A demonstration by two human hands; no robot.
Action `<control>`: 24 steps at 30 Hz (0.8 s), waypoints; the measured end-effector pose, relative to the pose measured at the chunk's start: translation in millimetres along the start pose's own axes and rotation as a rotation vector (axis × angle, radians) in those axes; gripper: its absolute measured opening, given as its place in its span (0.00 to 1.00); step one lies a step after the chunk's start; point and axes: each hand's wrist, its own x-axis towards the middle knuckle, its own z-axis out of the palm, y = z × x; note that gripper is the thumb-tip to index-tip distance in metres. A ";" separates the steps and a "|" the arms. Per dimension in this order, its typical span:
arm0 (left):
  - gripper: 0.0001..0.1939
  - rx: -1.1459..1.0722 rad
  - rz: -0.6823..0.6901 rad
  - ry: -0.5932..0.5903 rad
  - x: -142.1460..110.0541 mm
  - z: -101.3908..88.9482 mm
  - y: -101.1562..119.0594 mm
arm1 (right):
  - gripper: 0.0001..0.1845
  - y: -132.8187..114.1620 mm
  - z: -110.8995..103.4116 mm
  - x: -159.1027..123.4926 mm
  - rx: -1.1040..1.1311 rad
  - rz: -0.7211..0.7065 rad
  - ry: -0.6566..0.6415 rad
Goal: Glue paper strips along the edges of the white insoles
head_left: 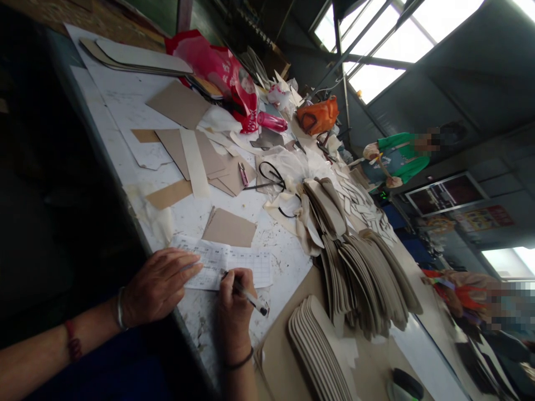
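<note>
A small open notebook with printed grid pages (253, 266) lies on the white, stained tabletop near the front edge. My left hand (161, 284) rests flat on its left page, fingers stretched out together. In my right hand (237, 306) is a pen (253, 299), gripped between thumb and fingers, its tip down at the paper close to the notebook's fold. Just beyond the notebook lies a square piece of grey-brown board (229, 226). What is written on the pages is too small to read.
Stacks of curved grey-brown pieces (368, 278) and another stack (320, 351) stand to the right. Further back are a red plastic bag (219, 69), pink snips (243, 175), a pink bottle (271, 121) and an orange bag (318, 116). A person in green (397, 159) stands across the table.
</note>
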 end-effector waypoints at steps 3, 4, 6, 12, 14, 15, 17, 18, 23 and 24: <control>0.23 -0.004 -0.003 0.001 -0.2 0.0 0.2 | 0.09 0.3 0.4 0.2 -0.005 0.008 0.005; 0.23 -0.003 0.004 0.001 -0.2 -0.1 0.1 | 0.09 0.4 0.3 0.3 -0.006 0.012 0.008; 0.22 0.002 0.022 0.001 0.1 -0.1 0.0 | 0.09 1.0 0.1 0.5 -0.010 0.013 0.012; 0.21 -0.003 0.044 0.010 1.0 0.4 -0.4 | 0.09 2.2 -0.3 -0.5 0.017 0.029 0.023; 0.21 -0.005 0.047 0.016 1.0 0.6 -0.6 | 0.09 2.2 0.1 -0.5 0.032 0.040 0.029; 0.21 -0.007 0.044 0.017 0.9 0.8 -0.8 | 0.09 2.3 0.3 -0.3 0.035 0.045 0.031; 0.22 -0.013 0.036 0.020 0.7 0.9 -1.0 | 0.08 2.6 0.7 0.2 0.033 0.049 0.030; 0.22 -0.017 0.032 0.021 0.5 1.0 -1.1 | 0.08 2.8 0.8 0.4 0.030 0.045 0.029; 0.23 -0.021 0.019 0.019 -0.6 1.4 -1.3 | 0.09 2.2 -0.3 0.1 0.017 0.036 0.022; 0.23 -0.023 0.013 0.017 -0.9 1.6 -1.2 | 0.09 1.6 -0.6 -0.1 0.017 0.041 0.019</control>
